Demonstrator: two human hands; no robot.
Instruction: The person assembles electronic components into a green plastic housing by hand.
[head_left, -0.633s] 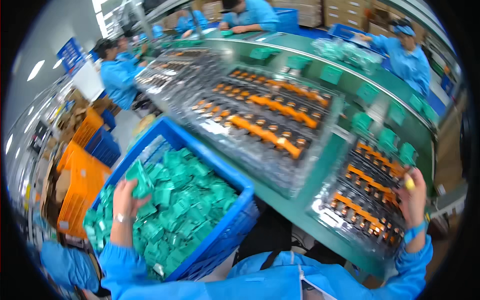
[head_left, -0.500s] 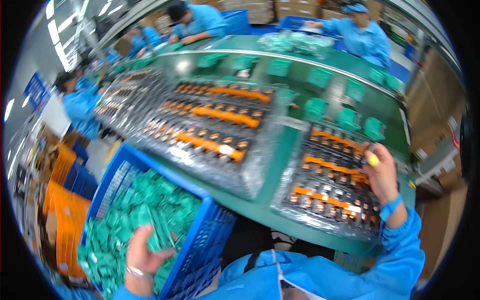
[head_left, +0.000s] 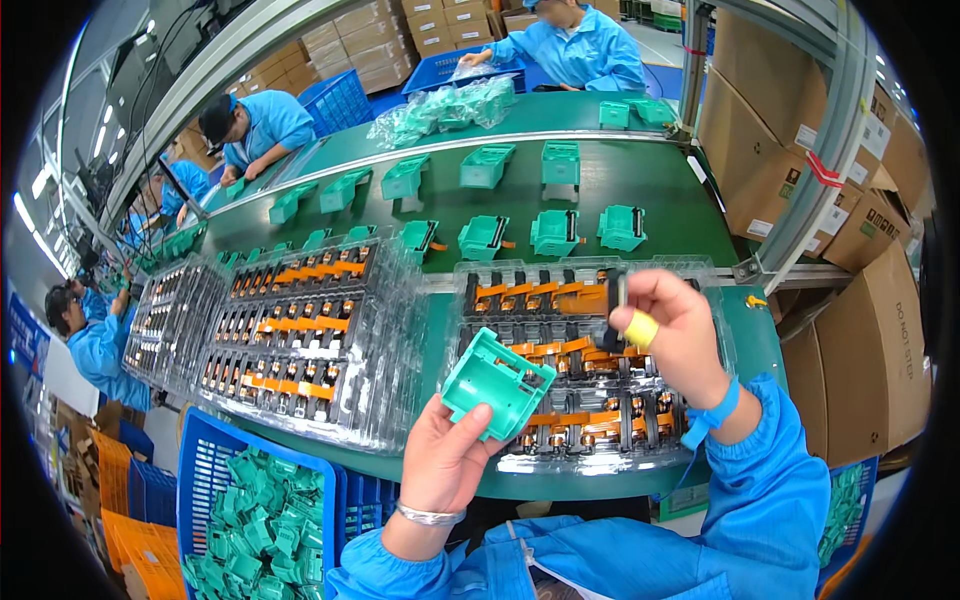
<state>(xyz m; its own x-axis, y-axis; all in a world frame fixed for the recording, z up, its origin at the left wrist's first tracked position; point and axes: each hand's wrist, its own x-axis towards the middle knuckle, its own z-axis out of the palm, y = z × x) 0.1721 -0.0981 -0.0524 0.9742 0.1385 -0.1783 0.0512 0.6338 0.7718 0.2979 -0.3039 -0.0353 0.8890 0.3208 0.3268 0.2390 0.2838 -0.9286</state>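
My left hand (head_left: 446,462) grips a green plastic housing (head_left: 492,388), its hollow side showing, in front of the right-hand tray. Between the fingers of my right hand (head_left: 680,335) is a small black part (head_left: 610,312) with an orange ribbon that trails left, partly blurred. A yellow cover sits on one fingertip, and a blue band circles that wrist. The two hands are apart, with the black part to the right of and above the housing. Under them lies a clear plastic tray (head_left: 520,464) with rows of black parts and orange ribbons.
A taller stack of clear trays (head_left: 385,385) stands to the left. Below it, a blue basket (head_left: 335,500) holds many green housings. More housings (head_left: 555,232) line the green conveyor (head_left: 655,180). Co-workers sit across and left; cardboard boxes (head_left: 850,340) rise at right beside a metal post.
My left hand has come up from the blue basket with a green housing. My right hand has lifted a black part off the tray's right side. The view has turned rightward.
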